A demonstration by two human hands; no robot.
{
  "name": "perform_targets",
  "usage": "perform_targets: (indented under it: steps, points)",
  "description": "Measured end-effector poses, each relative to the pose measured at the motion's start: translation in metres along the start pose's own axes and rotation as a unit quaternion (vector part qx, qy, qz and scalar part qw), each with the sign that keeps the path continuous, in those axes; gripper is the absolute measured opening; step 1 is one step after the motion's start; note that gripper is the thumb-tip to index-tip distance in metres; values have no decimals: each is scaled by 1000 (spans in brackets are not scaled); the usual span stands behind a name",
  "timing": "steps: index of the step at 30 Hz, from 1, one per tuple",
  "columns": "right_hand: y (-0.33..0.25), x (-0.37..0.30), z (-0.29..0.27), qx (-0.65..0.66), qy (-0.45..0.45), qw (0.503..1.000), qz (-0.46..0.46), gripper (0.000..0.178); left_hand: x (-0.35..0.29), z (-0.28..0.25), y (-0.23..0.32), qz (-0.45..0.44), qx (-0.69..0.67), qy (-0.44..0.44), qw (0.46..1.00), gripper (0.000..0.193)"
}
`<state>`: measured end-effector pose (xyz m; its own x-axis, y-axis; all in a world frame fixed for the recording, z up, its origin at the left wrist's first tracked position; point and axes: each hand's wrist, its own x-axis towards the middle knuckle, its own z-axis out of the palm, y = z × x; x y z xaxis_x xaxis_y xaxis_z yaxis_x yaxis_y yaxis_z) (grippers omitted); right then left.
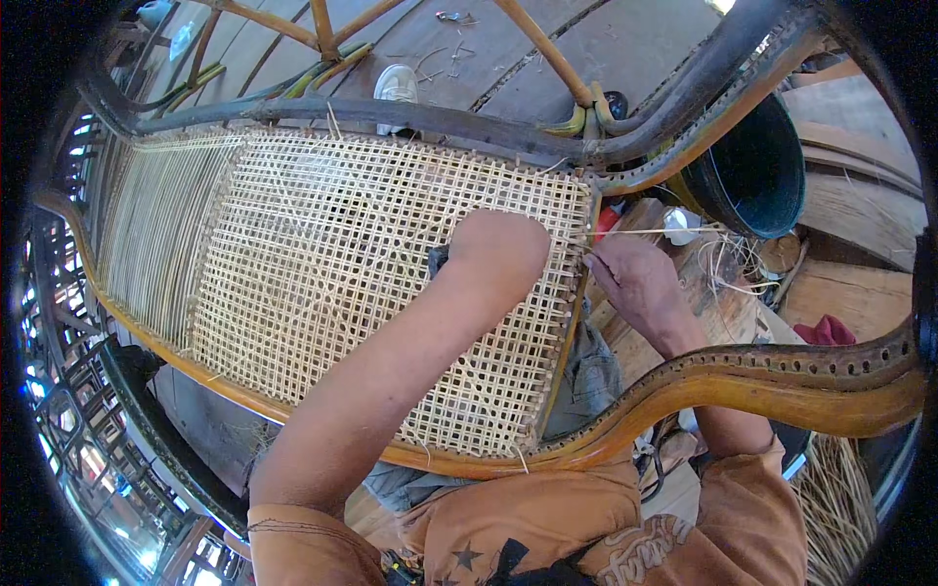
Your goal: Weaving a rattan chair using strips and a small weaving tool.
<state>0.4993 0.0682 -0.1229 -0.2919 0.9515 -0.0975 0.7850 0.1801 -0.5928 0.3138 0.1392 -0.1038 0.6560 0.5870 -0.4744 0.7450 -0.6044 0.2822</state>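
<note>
Cane webbing [322, 254] in an open mesh fills much of the long wooden chair frame [547, 454]. My left hand [500, 239] rests over the webbing near its right end, closed, its fingers turned away from view. A small dark object [437, 260] shows beside that wrist; I cannot make out what it is. Just outside the webbing's right edge, my right hand [640, 283] is closed, its thumb tip at the wooden crossbar. What its curled fingers hold is hidden. A thin cane strand [640, 231] runs rightward from that edge, just above the right hand.
A dark bucket [752, 171] stands at the upper right, with loose cane scraps [733, 264] below it. The drilled, curved armrest [762, 386] crosses over my right forearm. Bundled cane [835, 498] lies lower right. Beyond the frame are a white shoe [396, 86] and wooden poles [547, 49].
</note>
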Motion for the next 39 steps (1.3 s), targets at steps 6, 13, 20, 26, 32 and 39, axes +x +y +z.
perform_targets:
  steps: [6, 13, 20, 26, 32, 39]
  points:
    - [-5, 10, 1, -64, -26, 998, 1, 5, 12, -11, 2, -85, -39, -26, 995, 30]
    - [-13, 26, -27, -169, -6, 968, -186, 17, 6, -26, -5, -88, -28, -40, 995, 33]
    - [-20, 57, -21, -244, -174, 942, -150, 12, -43, -33, -44, -271, -21, -59, 961, 41]
    - [-6, 58, -24, -198, -221, 941, -163, 16, -62, -14, -47, -265, -58, -18, 962, 43]
    - [1, 53, -24, -192, -203, 945, -170, 30, -66, -10, -51, -259, -58, -10, 964, 44]
    - [5, 54, -20, -184, -176, 938, -235, 30, -66, -4, -52, -244, -73, 0, 967, 42]
